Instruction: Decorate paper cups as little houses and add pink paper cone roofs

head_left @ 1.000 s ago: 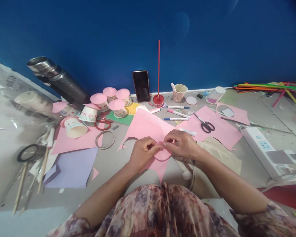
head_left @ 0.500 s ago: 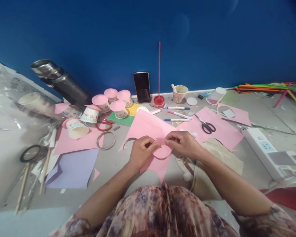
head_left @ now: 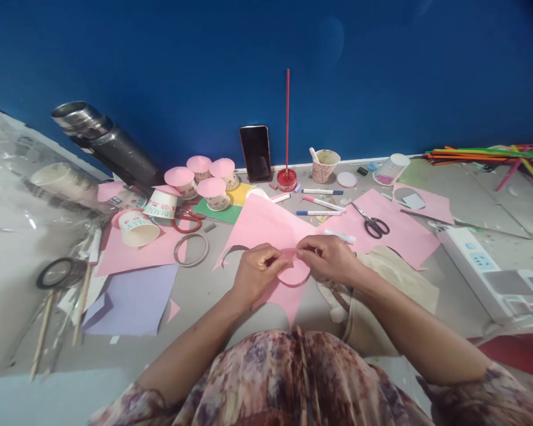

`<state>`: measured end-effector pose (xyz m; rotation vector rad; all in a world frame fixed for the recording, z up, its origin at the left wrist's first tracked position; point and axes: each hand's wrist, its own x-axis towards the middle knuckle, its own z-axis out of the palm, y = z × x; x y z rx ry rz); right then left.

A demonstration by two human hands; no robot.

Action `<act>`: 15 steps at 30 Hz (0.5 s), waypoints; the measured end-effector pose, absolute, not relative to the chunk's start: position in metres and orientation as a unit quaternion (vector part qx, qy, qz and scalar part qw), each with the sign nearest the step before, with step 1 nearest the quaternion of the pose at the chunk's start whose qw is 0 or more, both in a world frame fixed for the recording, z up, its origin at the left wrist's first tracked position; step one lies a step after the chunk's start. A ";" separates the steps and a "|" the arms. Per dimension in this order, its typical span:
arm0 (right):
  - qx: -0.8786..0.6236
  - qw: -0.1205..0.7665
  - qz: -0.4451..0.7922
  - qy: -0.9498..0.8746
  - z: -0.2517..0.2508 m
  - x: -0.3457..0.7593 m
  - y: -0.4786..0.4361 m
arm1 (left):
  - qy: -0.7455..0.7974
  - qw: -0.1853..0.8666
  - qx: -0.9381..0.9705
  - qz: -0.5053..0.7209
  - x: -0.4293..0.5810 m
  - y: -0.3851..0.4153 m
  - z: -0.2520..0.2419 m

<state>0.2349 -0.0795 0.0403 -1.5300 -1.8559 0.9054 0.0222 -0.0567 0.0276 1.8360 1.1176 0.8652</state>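
Between my hands is a pink paper circle (head_left: pixel 294 274), held up over a larger cut sheet of pink paper (head_left: pixel 266 222). My left hand (head_left: pixel 261 269) pinches the circle's left upper edge between thumb and fingers. On the other side, my right hand (head_left: pixel 327 257) pinches its right upper edge, the fingertips close to those of the left. Decorated paper cups (head_left: pixel 160 204) stand to the left, several topped with pink paper cones (head_left: pixel 212 187). One such cup (head_left: pixel 138 229) lies tipped on its side.
Black-handled scissors (head_left: pixel 373 223) lie on pink paper at right, near several markers (head_left: pixel 323 203). A phone (head_left: pixel 255 154) leans on the blue wall. Tape rolls (head_left: pixel 191 250), purple paper (head_left: pixel 131 302) and a dark flask (head_left: pixel 111 148) are at left; a power strip (head_left: pixel 477 260) is at right.
Both hands keep their pinch on the pink paper circle, which has tilted very slightly. The whole view has shifted a little; the other objects stay where they were.
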 end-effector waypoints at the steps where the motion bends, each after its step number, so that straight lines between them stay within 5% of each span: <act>1: -0.564 0.280 0.333 -0.701 0.041 0.235 -0.080 | 0.456 0.408 0.714 0.340 0.023 -0.057 0.028; 15: -0.512 0.297 0.306 -0.746 0.040 0.236 -0.079 | 0.482 0.462 0.673 0.318 0.023 -0.058 0.027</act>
